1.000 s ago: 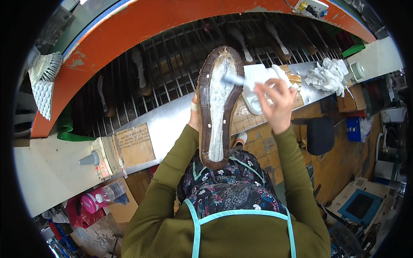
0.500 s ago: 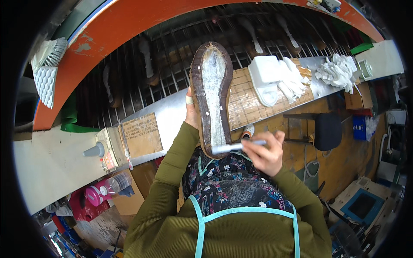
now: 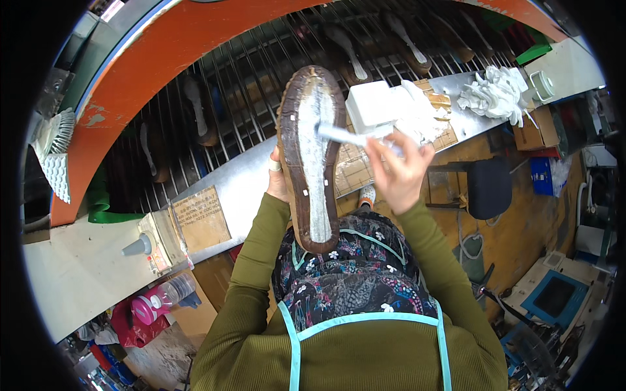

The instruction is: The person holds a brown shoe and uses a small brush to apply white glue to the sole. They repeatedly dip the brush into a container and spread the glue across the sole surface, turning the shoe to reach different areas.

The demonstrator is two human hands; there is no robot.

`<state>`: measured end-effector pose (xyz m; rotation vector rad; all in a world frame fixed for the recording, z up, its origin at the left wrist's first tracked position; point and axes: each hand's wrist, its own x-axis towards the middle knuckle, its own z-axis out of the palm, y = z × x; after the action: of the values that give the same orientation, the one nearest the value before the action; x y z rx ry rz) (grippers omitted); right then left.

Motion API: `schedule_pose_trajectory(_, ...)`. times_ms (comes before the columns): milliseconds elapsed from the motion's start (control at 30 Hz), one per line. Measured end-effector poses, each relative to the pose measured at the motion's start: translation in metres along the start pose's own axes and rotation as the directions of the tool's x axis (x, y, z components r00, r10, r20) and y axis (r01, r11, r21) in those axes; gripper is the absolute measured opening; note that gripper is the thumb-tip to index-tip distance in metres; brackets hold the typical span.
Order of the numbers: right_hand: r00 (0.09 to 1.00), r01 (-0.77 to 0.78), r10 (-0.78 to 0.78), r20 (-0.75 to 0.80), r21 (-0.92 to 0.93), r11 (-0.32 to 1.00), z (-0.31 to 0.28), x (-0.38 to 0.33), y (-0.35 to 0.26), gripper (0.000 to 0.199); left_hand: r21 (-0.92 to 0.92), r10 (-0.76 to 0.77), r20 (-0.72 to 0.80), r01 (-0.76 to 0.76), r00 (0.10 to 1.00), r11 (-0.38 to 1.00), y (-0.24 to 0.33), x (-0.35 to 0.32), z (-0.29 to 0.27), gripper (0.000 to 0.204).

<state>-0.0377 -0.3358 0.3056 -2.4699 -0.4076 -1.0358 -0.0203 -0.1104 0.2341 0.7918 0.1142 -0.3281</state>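
Note:
My left hand [image 3: 277,173], a pale band round one finger, holds a brown shoe upper [image 3: 331,169] by its left side. The upper is bottom up, with a whitish strip down its middle and small white marks beside it. My right hand [image 3: 401,171] pinches a white-handled brush [image 3: 342,135]. The brush's head is over the right edge of the whitish strip, in the upper half of the bottom; its bristles are too blurred to make out. Right of the brush, a white container [image 3: 368,104] stands on the bench.
Beyond the bench [image 3: 244,173], an orange-edged opening [image 3: 140,75] holds metal rods with several more shoes [image 3: 195,107]. Crumpled white paper [image 3: 492,94] lies at right. A cardboard piece [image 3: 201,218] and a grey cone [image 3: 137,246] are at left. A dark stool [image 3: 489,186] stands at lower right.
My right hand has carried the brush from the near end of the shoe upper to its upper half. The view has shifted a little; the left hand keeps its hold.

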Motion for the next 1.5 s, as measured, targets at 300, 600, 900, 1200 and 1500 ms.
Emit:
schedule_pose_trajectory(300,0.838,-0.458,0.327,0.437,0.236,0.857,-0.057,-0.068,0.075,0.015,-0.142,0.062,-0.328,-0.114,0.943,0.983,-0.035,0.028,-0.013,0.089)
schedule_pose_trajectory(600,0.808,-0.155,0.234,0.54,-0.189,0.97,0.037,-0.084,0.153,0.011,0.321,0.36,-0.21,-0.284,0.909,0.903,-0.068,0.012,-0.031,0.049)
schedule_pose_trajectory(900,0.85,-0.309,0.268,0.453,0.018,0.951,0.094,0.002,0.239,0.007,0.092,0.349,-0.497,-0.352,0.795,0.932,-0.089,-0.01,-0.024,0.053)
schedule_pose_trajectory(1200,0.819,-0.139,0.129,0.559,-0.025,0.99,0.146,0.012,0.247,0.027,0.028,0.393,-0.602,-0.474,0.695,0.88,-0.122,-0.026,-0.032,0.058)
schedule_pose_trajectory(1500,0.548,-0.836,0.436,0.714,0.452,0.31,0.133,0.0,0.299,0.027,-0.056,0.459,-0.538,-0.573,0.707,0.817,-0.113,-0.004,-0.052,0.063)
